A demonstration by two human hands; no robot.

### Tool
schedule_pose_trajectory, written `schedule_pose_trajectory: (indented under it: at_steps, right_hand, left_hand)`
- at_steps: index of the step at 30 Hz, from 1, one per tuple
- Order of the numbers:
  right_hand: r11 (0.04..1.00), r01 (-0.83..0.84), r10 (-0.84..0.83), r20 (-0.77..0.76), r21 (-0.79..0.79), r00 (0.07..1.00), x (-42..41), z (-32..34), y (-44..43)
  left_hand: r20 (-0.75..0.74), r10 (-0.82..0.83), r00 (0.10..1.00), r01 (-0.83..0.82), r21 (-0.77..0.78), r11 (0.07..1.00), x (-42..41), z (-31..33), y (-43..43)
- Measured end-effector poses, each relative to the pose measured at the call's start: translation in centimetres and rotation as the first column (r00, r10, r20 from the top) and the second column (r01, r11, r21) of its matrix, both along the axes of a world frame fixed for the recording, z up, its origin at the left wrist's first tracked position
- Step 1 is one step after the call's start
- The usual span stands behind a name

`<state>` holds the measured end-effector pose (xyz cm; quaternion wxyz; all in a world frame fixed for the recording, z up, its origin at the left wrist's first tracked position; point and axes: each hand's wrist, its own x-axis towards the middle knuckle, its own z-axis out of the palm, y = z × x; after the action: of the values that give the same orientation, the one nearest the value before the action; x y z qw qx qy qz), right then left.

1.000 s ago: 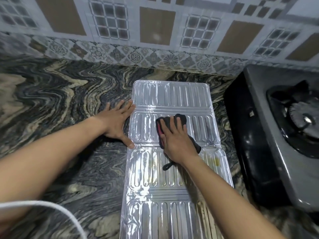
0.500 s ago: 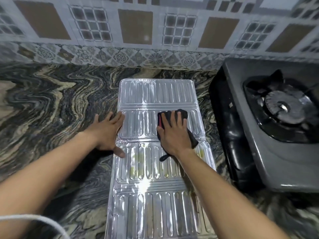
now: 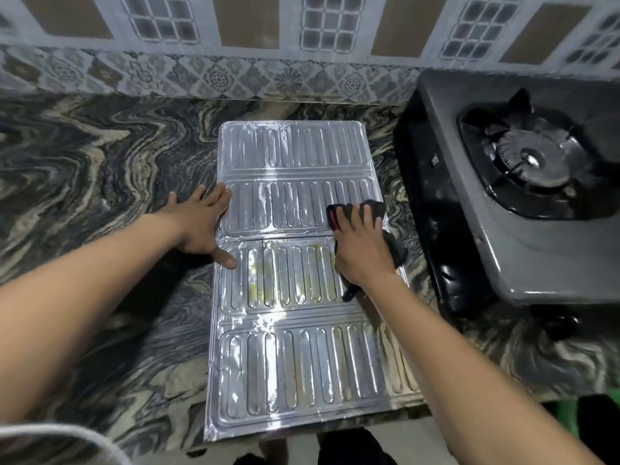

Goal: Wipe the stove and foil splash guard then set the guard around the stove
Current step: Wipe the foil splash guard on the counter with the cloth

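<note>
The foil splash guard (image 3: 295, 364) lies flat and unfolded on the marbled counter, ribbed panels running away from me. Yellowish stains mark its third panel. My left hand (image 3: 201, 223) is spread flat on the counter at the guard's left edge, thumb resting on the foil. My right hand (image 3: 362, 250) presses a black cloth (image 3: 394, 251) with a red strip onto the guard's right edge, fingers spread over it. The grey gas stove (image 3: 523, 256) with its black burner stands to the right, apart from the guard.
The marbled counter (image 3: 100, 169) stretches left of the guard. A tiled wall (image 3: 255, 72) closes the back. The counter's front edge runs just under the guard's near end. A white cord (image 3: 67, 434) crosses the bottom left corner.
My right hand has slid the cloth to the right, from the middle of the panel to its right edge. The left hand has stayed at the left edge. The camera view shifted.
</note>
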<state>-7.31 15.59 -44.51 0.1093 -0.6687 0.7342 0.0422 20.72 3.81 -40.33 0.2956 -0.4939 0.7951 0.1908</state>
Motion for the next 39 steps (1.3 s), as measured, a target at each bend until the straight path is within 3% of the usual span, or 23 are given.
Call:
schedule_pose_trajectory:
  at_steps: [8,14,21,31,39]
  right_hand:
    - [0.990,0.045,-0.036,0.065,-0.137,0.997,-0.2,-1.0,4.2]
    - [0.997,0.047,-0.047,0.004,-0.062,0.999,1.7,-1.2,8.2]
    - [0.991,0.098,-0.094,0.044,-0.094,0.995,1.4,-1.4,6.6]
    - [0.977,0.176,-0.170,0.056,-0.119,0.984,3.6,-1.2,5.4]
    - [0.981,-0.157,0.170,0.108,-0.115,0.980,13.8,-1.3,2.3]
  left_hand:
    - [-0.003,0.005,1.000,-0.005,-0.001,1.000,-0.2,0.2,0.1]
    - [-0.033,0.011,0.999,-0.011,-0.009,1.000,0.2,0.0,0.3]
    - [-0.180,-0.183,0.966,0.142,-0.221,0.965,2.8,-0.5,3.7]
    - [-0.095,-0.147,0.985,0.138,-0.098,0.986,4.7,-1.4,6.6]
    - [-0.096,-0.126,0.987,0.118,-0.081,0.990,4.8,-1.3,6.6]
